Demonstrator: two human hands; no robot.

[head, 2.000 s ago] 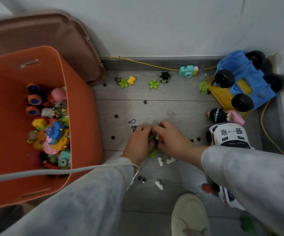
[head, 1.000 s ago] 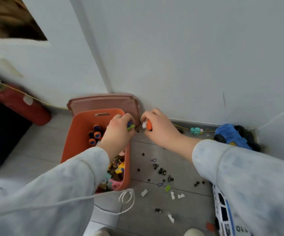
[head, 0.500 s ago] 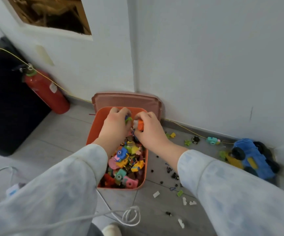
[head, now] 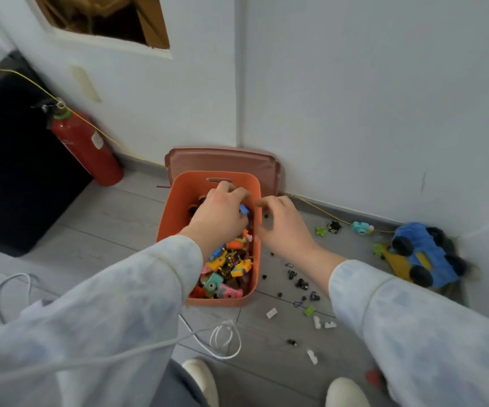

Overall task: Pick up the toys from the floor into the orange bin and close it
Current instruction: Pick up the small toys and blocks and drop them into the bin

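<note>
Seen from above, a person's two sleeved arms reach down toward a grey plank floor at the foot of a white wall.

The orange bin stands open with its far end close to the wall. Its pinkish lid leans upright against the wall just behind it. To the bin's left the floor is bare as far as a red fire extinguisher and a black cabinet. To its right the room narrows toward a corner, where a blue and yellow toy truck lies tipped over.

The left hand is over the far half of the bin, fingers curled around a small blue piece. The right hand hovers just outside the bin's right rim with bent fingers (its palm faces down, so whether it holds anything cannot be told).

The bin's near half is heaped with small toys, among them a puzzle cube and a teal toy camera.

Small black pieces, white pieces and a green brick lie scattered on the floor to the right of the bin. A white cable loops on the floor in front of the bin.
</note>
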